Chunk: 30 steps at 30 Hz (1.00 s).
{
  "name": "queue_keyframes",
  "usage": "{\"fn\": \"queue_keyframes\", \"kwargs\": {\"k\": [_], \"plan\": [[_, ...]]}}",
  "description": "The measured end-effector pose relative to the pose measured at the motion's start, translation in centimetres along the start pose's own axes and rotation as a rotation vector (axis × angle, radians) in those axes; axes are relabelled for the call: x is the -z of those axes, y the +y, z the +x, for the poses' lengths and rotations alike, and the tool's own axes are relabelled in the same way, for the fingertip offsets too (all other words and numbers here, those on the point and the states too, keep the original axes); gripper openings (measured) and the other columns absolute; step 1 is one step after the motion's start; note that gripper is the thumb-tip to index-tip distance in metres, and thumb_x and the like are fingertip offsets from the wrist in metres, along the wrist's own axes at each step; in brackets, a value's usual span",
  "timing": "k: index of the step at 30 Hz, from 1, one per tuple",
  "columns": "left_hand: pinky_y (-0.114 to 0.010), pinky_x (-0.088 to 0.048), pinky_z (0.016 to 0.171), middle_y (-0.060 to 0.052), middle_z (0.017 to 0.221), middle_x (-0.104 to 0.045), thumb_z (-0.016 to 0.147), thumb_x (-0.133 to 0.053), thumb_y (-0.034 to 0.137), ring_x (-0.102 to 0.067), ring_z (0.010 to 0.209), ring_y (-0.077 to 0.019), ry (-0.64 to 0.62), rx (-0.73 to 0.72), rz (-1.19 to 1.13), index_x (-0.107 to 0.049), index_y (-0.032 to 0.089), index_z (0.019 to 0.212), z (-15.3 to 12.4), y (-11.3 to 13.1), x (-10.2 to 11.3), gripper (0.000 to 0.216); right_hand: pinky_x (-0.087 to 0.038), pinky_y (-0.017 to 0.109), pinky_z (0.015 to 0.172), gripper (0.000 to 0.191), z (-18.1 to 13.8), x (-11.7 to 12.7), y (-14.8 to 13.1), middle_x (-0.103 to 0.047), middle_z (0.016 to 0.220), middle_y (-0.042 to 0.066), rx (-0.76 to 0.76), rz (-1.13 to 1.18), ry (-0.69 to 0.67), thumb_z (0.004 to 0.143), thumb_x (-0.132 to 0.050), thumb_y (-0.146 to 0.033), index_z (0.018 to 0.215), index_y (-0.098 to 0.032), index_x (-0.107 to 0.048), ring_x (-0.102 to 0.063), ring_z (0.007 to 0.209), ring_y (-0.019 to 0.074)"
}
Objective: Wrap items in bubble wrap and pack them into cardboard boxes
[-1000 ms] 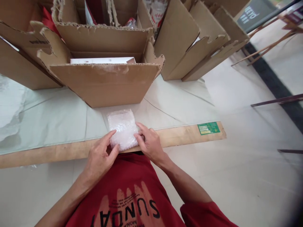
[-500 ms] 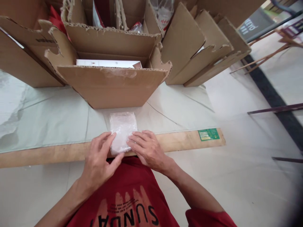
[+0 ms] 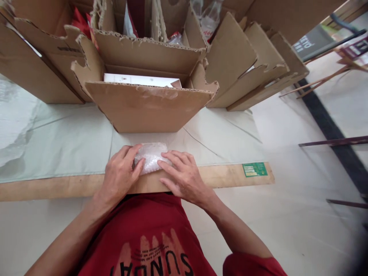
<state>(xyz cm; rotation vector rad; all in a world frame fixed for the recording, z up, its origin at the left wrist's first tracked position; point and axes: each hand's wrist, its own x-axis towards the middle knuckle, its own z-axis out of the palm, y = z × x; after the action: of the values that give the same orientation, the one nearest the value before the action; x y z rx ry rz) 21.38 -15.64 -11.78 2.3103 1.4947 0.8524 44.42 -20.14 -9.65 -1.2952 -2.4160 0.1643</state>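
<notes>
A small folded piece of clear bubble wrap (image 3: pixel 151 159) lies at the front edge of the cloth-covered table, partly over the wooden edge. My left hand (image 3: pixel 119 170) grips its left side, the thumb on the near part and the index finger by the far corner. From the right, my right hand (image 3: pixel 186 174) rests its fingertips on the wrap, fingers spread and thumb apart over the wood. Whatever may be inside the wrap cannot be made out.
Just beyond stands a cut cardboard box (image 3: pixel 149 109) with a flat white box (image 3: pixel 140 79) in it. More cardboard bins (image 3: pixel 230 65) flank it, some holding packets and plastic bottles (image 3: pixel 211 21). A bubble wrap sheet (image 3: pixel 15 119) lies at left. The wooden table edge (image 3: pixel 230 176) carries a green label.
The bubble wrap has become shorter front to back, its near end now folded away from my body. Both hands have moved slightly forward with it, and my left thumb has come onto the wrap.
</notes>
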Motion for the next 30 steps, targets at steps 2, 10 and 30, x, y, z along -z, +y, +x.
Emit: {"fn": "queue_keyframes", "kwargs": {"k": [2,10,30], "plan": [[-0.027,-0.053,0.066,-0.008,0.105,-0.071,0.099,-0.061,0.033,-0.065,0.075,-0.0156,0.048,0.055,-0.047,-0.067,0.015,0.124,-0.2,0.0,0.3,0.032,-0.042,0.051,0.109,0.038,0.4,-0.5,0.4,-0.066,0.143,0.015,0.027,-0.051,-0.042,0.099,-0.064,-0.03,0.136,-0.018,-0.063,-0.054,0.138,0.0337],[-0.032,-0.061,0.078,-0.008,0.098,-0.076,0.082,-0.074,0.05,-0.074,0.086,-0.0209,-0.087,0.755,-0.796,-0.071,0.017,0.11,-4.3,2.8,2.8,0.042,-0.046,0.043,0.095,0.022,1.9,-1.9,1.5,-0.079,0.115,0.009,-0.117,0.12,0.194,0.104,-0.058,-0.023,0.122,-0.019,-0.069,-0.069,0.11,0.0261],[-0.033,-0.063,0.086,-0.009,0.104,-0.081,0.067,-0.09,0.052,-0.076,0.096,-0.0281,-0.168,0.847,-1.21,-0.077,0.017,0.104,-4.7,2.2,-1.1,0.053,-0.046,0.045,0.116,0.086,-1.9,-0.4,-3.1,-0.061,0.148,0.012,-0.408,1.031,0.132,0.078,-0.089,-0.044,0.153,-0.031,-0.051,-0.06,0.135,0.0291]]}}
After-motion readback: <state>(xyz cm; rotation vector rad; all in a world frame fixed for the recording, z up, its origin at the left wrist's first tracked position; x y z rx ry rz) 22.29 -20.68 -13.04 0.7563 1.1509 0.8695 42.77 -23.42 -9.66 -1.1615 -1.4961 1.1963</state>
